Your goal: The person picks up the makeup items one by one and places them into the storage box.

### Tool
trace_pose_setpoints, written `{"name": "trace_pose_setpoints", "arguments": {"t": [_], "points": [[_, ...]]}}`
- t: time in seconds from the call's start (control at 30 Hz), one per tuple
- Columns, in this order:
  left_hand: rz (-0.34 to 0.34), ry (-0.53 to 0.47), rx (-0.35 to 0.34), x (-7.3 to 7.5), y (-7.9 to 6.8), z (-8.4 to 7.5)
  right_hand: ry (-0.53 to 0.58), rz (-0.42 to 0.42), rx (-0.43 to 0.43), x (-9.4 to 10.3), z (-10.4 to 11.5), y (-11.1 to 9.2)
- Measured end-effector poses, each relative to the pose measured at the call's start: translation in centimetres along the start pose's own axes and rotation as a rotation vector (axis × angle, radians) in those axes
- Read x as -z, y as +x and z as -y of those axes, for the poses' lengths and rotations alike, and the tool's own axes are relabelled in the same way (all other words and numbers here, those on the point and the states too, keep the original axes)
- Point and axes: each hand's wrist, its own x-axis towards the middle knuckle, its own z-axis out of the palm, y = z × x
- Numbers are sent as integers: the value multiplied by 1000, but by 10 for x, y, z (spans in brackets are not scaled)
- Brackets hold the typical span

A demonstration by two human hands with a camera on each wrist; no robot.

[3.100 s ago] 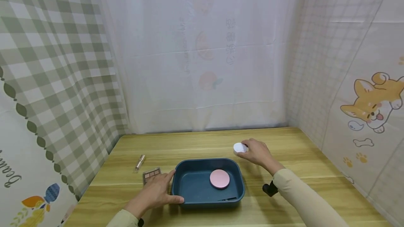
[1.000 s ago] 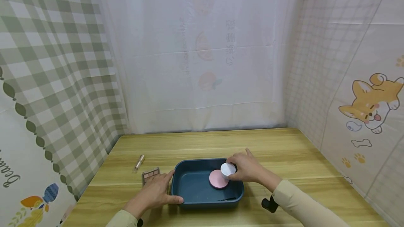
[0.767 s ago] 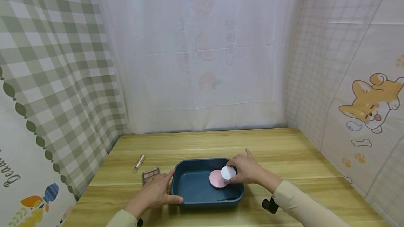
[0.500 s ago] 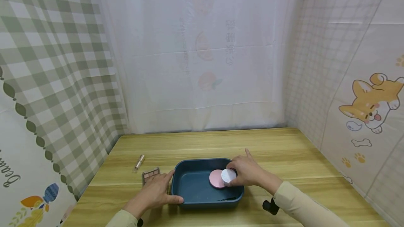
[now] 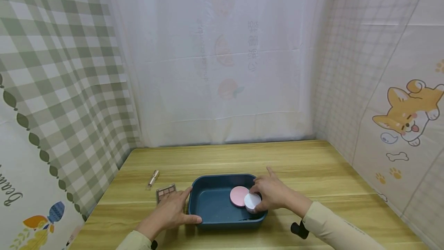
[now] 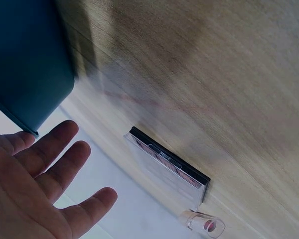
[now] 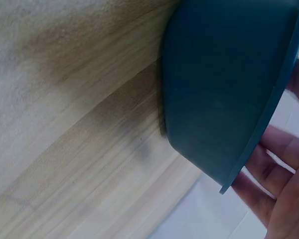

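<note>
In the head view my right hand [image 5: 272,194] pinches a small round white jar [image 5: 252,201] between thumb and fingers, inside the right end of a dark blue plastic bin [image 5: 211,225]. The jar overlaps the edge of a round pink compact [image 5: 239,196] lying in the bin. A thin dark item [image 5: 244,219] shows by the bin's front wall. My left hand [image 5: 170,211] rests at the bin's left side, its fingers spread, thumb on the front left corner. The right wrist view shows the bin's outer wall [image 7: 229,79]; the jar is hidden there.
An eyeshadow palette [image 5: 165,191] lies just beyond my left hand, partly covered by it. Farther back left is a lipstick tube [image 5: 153,179]. Curtains stand behind and on both sides of the wooden table [image 5: 295,149].
My right hand has brought the white jar from the table behind the bin into it, then moved it slightly forward and down beside the pink compact. The left hand stays put.
</note>
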Motion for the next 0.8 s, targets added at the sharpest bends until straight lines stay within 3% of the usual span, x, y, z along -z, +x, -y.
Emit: {"name": "trace_pose_setpoints", "arguments": {"t": [0.23,0.57,0.8], "points": [[5,1,3,1,-1,-1,26,86,36,-1,3,1],[13,-1,10,1,0,-1,35,69,41,-7,2,2],[16,2,10,-1,1,0,14,68,0,-9,4,3]]}}
